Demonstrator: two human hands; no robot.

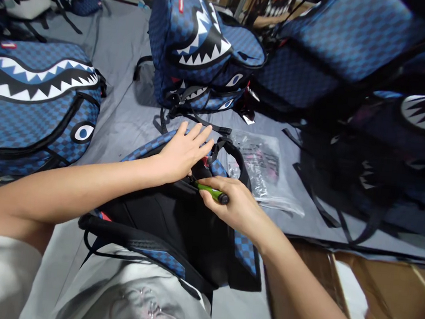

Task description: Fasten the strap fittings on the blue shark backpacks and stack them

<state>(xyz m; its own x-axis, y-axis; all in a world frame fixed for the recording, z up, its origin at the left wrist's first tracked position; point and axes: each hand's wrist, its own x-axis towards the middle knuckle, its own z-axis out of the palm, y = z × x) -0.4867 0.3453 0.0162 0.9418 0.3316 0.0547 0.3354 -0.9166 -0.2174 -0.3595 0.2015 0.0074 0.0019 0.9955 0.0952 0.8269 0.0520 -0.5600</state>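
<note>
An open blue-checked backpack [176, 226] with a black lining lies in front of me, partly over the table edge. My left hand [186, 152] rests on its far rim with the fingers spread and the palm down. In my right hand [227, 196] is a small tool with a green handle [211, 193] and a black end cap. Its working tip points left into the bag, close under my left hand, and I cannot make out its shape. A black strap loop [241, 157] stands up beside the far rim.
Several shark-mouth backpacks stand around: one at the left [37, 107], one at the back [193, 42], and a dark pile [353, 103] at the right. A clear plastic bag [267, 170] lies on the grey cloth [117, 90]. Cardboard boxes [383, 291] are below the table's right edge.
</note>
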